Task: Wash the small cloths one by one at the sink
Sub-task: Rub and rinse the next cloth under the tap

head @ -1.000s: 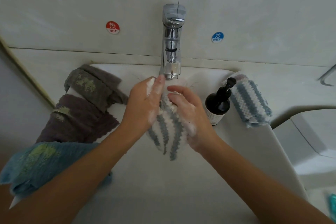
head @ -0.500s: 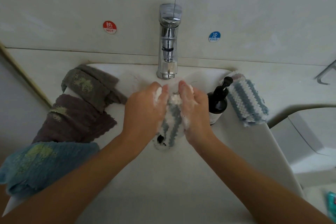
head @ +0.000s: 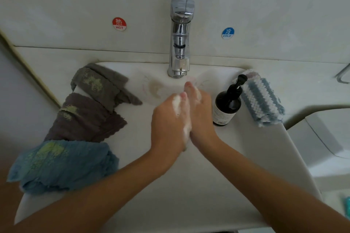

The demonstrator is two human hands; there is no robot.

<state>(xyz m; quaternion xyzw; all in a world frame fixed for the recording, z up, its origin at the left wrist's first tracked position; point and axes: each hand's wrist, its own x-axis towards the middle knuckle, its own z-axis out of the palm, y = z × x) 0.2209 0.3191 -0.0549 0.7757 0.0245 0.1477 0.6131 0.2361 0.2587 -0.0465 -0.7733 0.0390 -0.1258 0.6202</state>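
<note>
Both hands meet in the middle of the frame, over the sink (head: 217,185) basin and a bit below the chrome faucet (head: 180,43). The left hand (head: 170,125) and right hand (head: 201,117) are pressed palm to palm, fingers mostly straight and pointing up toward the spout, w/ white foam along the seam between them. The cloth being washed is hidden between the palms; I cannot tell how it is held, only that the hands squeeze together and no fabric shows clearly.

Other small cloths wait on the sink rim. At left of frame, top to bottom: a grey-green cloth (head: 98,85), a dark brown cloth (head: 85,119) and a blue cloth (head: 62,164) w/ yellowish stains, each overlapping the next. At right, a blue-and-white striped cloth (head: 262,100) lies folded on the rim, just beside a dark pump bottle (head: 226,106) which stands upright between it and the right hand.

On the wall in the upper part: a red HOT sticker (head: 119,24) left of the faucet, a blue COLD sticker (head: 227,33) right of it.
</note>
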